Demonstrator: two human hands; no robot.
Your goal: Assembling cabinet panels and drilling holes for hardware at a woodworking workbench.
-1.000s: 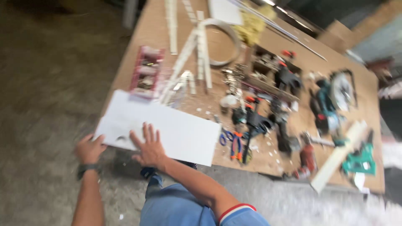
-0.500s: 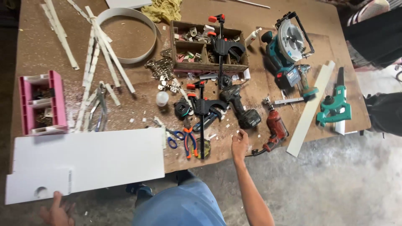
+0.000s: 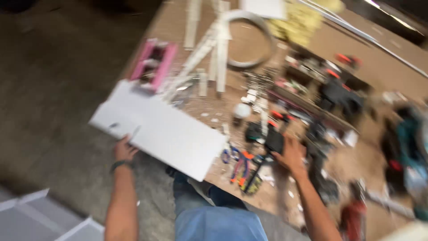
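Flat white rectangular board (image 3: 160,129), lying on the near left corner of the brown workbench (image 3: 383,62) and overhanging its edge. My left hand (image 3: 124,149) pinches its near edge, fingers clenched on it. My right hand (image 3: 292,155) reaches for a black boxy tool (image 3: 274,142); motion blur hides its fingers, so grip I cannot tell. Judged step: steadying the board while fetching a tool; next calls for a firm grasp of it
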